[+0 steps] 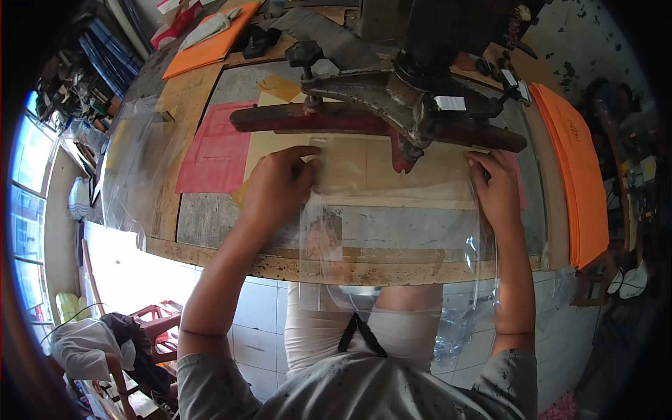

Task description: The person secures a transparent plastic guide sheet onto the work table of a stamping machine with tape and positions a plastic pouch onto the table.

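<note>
A clear plastic sheet [406, 241] lies over the front of the machine bed and hangs down past its edge. At its upper left corner, my left hand [283, 178] is closed with thumb and fingers pinching the plastic. My right hand [495, 185] pinches the sheet's right edge, fingers bent. Beneath the sheet is a cream-coloured board [350, 192], with pink-red paper [217, 147] to its left. Just beyond both hands, a dark red press bar [329, 119] hangs from a cast metal bracket [364, 84] over the bed.
A folded stack of clear plastic [133, 164] drapes over the table's left side. Orange sheets [570, 175] stand along the right edge, and another orange stack [217, 38] with a grey cloth lies back left. A red stool [157, 318] stands on the floor at lower left.
</note>
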`<control>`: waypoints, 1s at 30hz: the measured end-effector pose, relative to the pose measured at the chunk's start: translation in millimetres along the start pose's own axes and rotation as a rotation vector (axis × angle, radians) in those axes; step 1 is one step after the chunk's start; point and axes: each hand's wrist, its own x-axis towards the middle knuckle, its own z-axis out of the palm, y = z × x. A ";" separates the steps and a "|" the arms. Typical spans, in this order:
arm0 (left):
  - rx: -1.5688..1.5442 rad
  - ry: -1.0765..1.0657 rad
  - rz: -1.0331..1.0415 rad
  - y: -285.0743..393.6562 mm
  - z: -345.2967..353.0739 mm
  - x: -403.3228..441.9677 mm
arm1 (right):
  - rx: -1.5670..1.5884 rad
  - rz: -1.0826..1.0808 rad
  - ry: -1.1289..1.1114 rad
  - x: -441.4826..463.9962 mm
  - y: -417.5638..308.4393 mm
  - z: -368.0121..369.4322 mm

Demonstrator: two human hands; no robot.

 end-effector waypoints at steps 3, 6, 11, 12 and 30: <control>-0.019 -0.011 -0.007 -1.6 -0.4 0.4 | 0.010 -0.019 0.001 0.2 1.0 0.4; -0.030 -0.018 -0.007 -7.0 1.1 1.6 | 0.037 0.005 -0.009 0.1 0.9 0.7; -0.025 -0.034 0.001 -11.3 2.5 4.3 | 0.029 0.000 -0.007 -0.3 2.4 0.9; -0.027 -0.037 -0.005 -10.2 2.1 4.7 | 0.028 -0.004 -0.004 -0.2 2.6 0.7; -0.013 -0.028 0.024 -11.4 3.0 8.8 | 0.020 -0.004 0.000 2.4 10.9 1.2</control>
